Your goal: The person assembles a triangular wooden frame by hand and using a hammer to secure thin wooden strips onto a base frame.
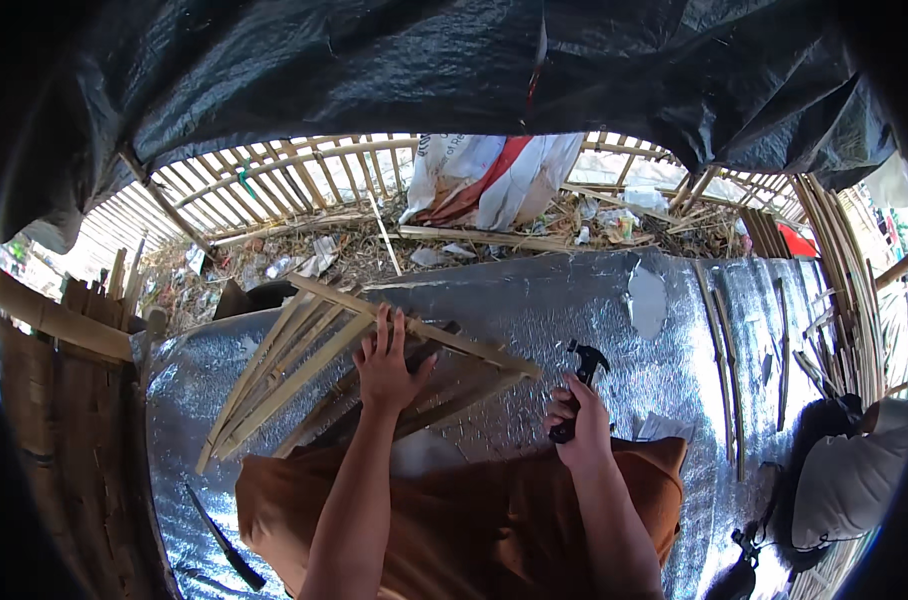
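Observation:
My left hand (386, 372) lies with its fingers spread across a crosswise bamboo strip (461, 343), pressing on it from above rather than wrapping round it. Under that strip fan several long bamboo slats (292, 385), running toward the lower left and my lap; their joints are too small to make out. In my right hand (581, 422) is a claw hammer (587, 366), gripped by its black handle with the head pointing up and away from me. The hammer is apart from the slats, to the right of the frame's end.
A silver foil sheet (614, 300) covers the surface. A dark blade-like tool (224, 540) lies at lower left. Loose sticks (724, 360) and a grey bag (854, 480) are at right. Behind are litter, a white sack (484, 180) and a bamboo fence (274, 185); black tarp (374, 70) hangs overhead.

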{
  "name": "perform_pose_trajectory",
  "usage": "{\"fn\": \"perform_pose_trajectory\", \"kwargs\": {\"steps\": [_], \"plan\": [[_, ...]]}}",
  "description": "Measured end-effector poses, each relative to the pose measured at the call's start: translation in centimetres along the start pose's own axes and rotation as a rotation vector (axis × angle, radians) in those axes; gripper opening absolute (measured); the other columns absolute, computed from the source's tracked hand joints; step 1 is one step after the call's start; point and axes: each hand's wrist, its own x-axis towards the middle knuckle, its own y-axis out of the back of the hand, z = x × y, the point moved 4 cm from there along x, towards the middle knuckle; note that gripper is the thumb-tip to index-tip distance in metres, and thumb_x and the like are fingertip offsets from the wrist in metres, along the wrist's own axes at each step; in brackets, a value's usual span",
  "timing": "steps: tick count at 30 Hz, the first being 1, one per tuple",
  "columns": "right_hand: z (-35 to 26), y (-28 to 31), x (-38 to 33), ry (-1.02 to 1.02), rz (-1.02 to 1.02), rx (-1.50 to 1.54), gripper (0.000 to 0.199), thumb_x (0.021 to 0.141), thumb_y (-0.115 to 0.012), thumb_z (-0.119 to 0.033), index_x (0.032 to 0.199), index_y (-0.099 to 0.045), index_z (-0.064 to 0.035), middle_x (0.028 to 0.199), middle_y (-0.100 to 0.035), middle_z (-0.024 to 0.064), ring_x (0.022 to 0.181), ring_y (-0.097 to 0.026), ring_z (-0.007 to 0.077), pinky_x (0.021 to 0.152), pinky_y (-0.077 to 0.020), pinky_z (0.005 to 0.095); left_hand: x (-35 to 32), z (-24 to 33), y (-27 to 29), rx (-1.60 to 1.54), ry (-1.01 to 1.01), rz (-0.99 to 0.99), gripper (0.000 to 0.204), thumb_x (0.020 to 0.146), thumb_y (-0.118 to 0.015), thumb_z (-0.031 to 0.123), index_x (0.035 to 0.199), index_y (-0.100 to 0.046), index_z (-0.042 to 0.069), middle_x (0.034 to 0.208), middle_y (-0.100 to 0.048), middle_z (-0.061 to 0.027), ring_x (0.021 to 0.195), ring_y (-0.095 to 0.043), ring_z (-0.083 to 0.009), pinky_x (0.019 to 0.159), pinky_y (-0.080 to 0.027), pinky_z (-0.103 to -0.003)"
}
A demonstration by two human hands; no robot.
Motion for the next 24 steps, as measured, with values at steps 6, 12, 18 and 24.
{"fn": "perform_pose_trajectory", "kwargs": {"steps": [6,12,18,24], "plan": [[1.2,0.7,0.8,-0.161,0.048,0.184,0.014,0.103,-0.058,-0.021,0.097,-0.056,-0.0083,0.081,-0.053,-0.0042,0.061,-0.045,0.0037,0.054,-0.0392,0.0221,-0.1,-1.2,0.3,0.025,0.014,-0.012,0.099,0.084,-0.074,0.057,0.163,-0.030,0.017,0.171,-0.022,-0.0085,0.128,-0.050,-0.0415,0.105,-0.041,-0.058],[0.3,1.2,1.2,-0.155,-0.010,0.117,0.014,0.103,-0.058,-0.022,0.094,-0.056,-0.0129,0.080,-0.053,-0.0049,0.062,-0.044,0.0043,0.056,-0.0401,0.0231,0.3,-0.4,0.3,0.014,0.014,-0.004,0.099,0.084,-0.074,0.058,0.163,-0.031,0.017,0.170,-0.023,-0.0090,0.126,-0.051,-0.0403,0.102,-0.043,-0.057],[0.9,0.8,1.4,-0.177,0.104,0.171,0.010,0.102,-0.058,-0.017,0.095,-0.057,-0.0098,0.079,-0.055,-0.0025,0.062,-0.047,0.0052,0.055,-0.0421,0.0217,-0.1,-1.3,0.4,0.002,0.002,0.037,0.098,0.083,-0.075,0.057,0.162,-0.032,0.018,0.169,-0.026,-0.0088,0.124,-0.052,-0.0369,0.097,-0.046,-0.054],[-0.2,0.7,1.0,-0.156,0.117,0.198,0.011,0.103,-0.057,-0.018,0.095,-0.055,-0.0098,0.082,-0.054,-0.0014,0.063,-0.048,0.0057,0.056,-0.0423,0.0218,0.2,-0.7,0.5,-0.021,0.003,0.041,0.097,0.082,-0.077,0.054,0.161,-0.034,0.018,0.169,-0.026,-0.0074,0.121,-0.054,-0.0368,0.096,-0.046,-0.054]]}}
